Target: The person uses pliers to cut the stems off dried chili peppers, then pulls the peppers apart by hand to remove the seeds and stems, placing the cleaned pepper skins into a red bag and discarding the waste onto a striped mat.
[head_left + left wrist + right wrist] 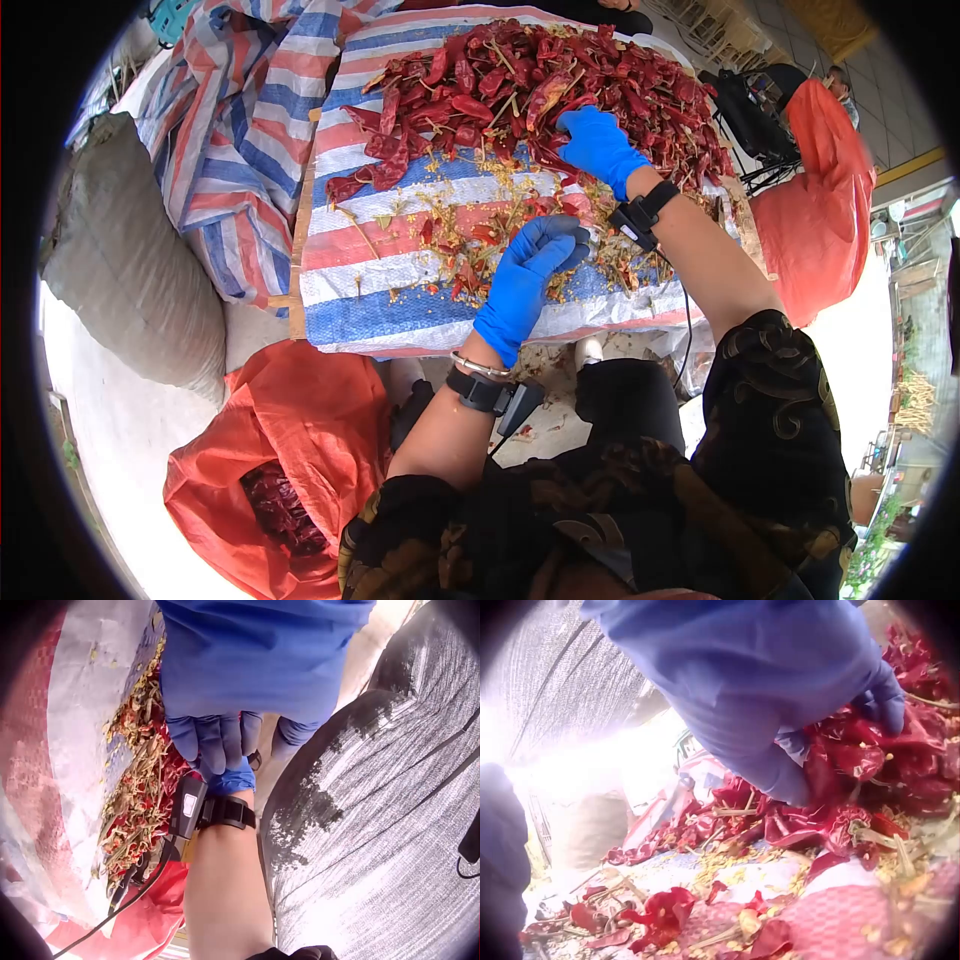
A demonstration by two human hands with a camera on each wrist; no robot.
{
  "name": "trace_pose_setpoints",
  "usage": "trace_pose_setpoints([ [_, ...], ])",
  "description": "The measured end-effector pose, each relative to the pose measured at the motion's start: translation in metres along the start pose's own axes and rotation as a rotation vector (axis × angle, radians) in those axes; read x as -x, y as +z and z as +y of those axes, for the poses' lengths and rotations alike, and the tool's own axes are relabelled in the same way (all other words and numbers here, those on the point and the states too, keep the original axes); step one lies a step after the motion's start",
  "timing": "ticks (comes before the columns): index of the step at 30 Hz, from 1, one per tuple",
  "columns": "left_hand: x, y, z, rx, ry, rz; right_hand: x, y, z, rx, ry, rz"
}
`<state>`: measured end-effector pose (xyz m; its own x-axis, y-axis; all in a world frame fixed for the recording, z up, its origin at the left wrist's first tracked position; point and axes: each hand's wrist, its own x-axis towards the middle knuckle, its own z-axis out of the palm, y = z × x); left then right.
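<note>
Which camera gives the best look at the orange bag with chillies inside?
The head view: the orange bag lies open at lower left, dried chillies visible inside. The left wrist view catches only a red-orange patch that may be a bag; the right wrist view shows none of it.

Two gloved hands (560,200), two orange bags (290,450), one chilli pile (540,80)

chillies (540,90) heaped on the table (400,270), sack (130,260) left, bag (290,450) below it
</note>
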<state>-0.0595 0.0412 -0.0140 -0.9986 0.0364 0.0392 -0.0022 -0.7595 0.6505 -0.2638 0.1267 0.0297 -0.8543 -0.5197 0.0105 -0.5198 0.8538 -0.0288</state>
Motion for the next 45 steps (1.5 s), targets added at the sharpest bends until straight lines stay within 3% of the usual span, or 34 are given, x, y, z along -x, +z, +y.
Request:
trace_pose_setpoints([
  [4,-0.005,-0.004,0.003,0.074,0.01,0.092,0.021,0.009,-0.025,0.037,-0.137,0.063],
  [9,-0.012,-0.011,0.001,0.074,0.028,0.134,0.042,-0.03,-0.055,-0.261,-0.385,-0.202],
  [11,-0.012,-0.008,0.008,0.105,0.05,0.141,0.026,-0.043,-0.049,-0.216,-0.424,-0.175],
  [15,-0.016,-0.013,0.009,0.134,0.097,0.187,-0.034,-0.056,-0.022,-0.196,-0.289,0.259],
  [17,-0.019,-0.014,0.008,0.168,0.089,0.131,-0.074,-0.047,-0.001,-0.098,-0.191,0.348],
  [23,-0.021,-0.016,0.01,0.161,0.099,0.122,-0.132,-0.009,0.032,-0.482,0.061,0.156],
  [25,-0.02,-0.016,0.01,0.161,0.087,0.121,-0.127,-0.005,0.017,-0.29,0.049,-0.006],
  [27,-0.019,-0.014,0.01,0.145,0.088,0.134,-0.114,0.002,0.005,-0.186,0.059,0.036],
  [30,-0.021,-0.015,0.004,0.154,0.08,0.149,-0.08,-0.003,-0.009,-0.036,-0.18,0.112],
  [36,-0.018,-0.012,0.002,0.156,0.058,0.233,-0.004,0.018,-0.028,-0.133,-0.358,0.219],
  [45,-0.014,-0.016,-0.004,0.174,0.162,0.431,0.064,-0.017,-0.03,-0.353,-0.471,0.236],
])
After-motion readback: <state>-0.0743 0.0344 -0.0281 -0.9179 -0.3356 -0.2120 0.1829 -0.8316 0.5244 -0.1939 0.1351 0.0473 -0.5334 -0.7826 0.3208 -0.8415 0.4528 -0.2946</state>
